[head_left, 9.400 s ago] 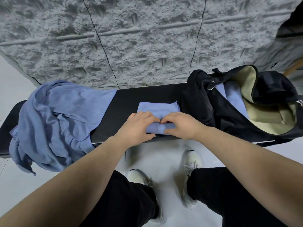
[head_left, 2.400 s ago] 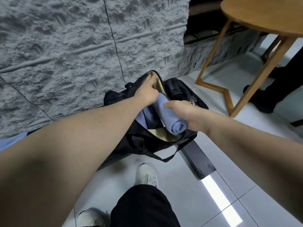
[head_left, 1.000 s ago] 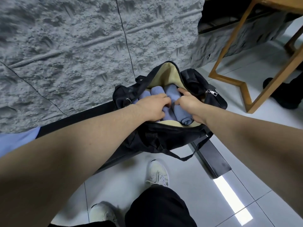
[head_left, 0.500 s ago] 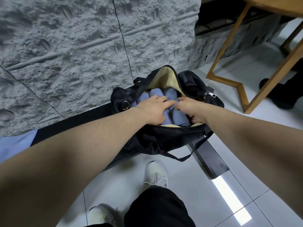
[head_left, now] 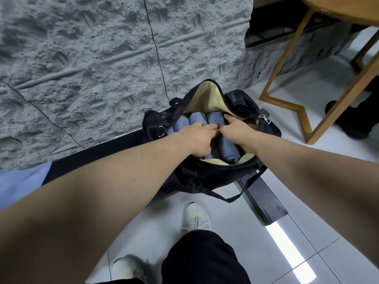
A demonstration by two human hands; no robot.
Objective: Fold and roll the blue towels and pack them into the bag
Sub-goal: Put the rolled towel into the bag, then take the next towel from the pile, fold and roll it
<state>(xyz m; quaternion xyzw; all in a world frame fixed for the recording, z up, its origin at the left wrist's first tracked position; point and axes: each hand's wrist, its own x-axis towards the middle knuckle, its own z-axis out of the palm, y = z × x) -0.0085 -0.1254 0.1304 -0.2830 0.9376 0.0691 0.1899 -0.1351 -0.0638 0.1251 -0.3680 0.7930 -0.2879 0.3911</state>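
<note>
The black bag sits unzipped on the right end of a low black table against a rough grey wall, its tan lining showing on the far flap. Inside it 3 rolled blue towels lie side by side, running near to far: the left roll, the middle roll and the right roll, whose spiral end faces the near rim.

Both hands reach into the bag's opening. The left hand lies palm down over the left and middle rolls, its fingers stretched out fairly straight and pressing on the fabric, holding nothing. The right hand is curled, fingers bent down against the right roll, touching the top of it near the bag's right wall; whether it actually grips the cloth cannot be told. The fingertips of the 2 hands almost meet over the gap between the middle and right rolls.

At the far left edge of the view more blue cloth lies on the table. A wooden table leg frame stands on the pale tiled floor to the right. Below, black trousers and 2 white shoes, 1 at, are visible.
</note>
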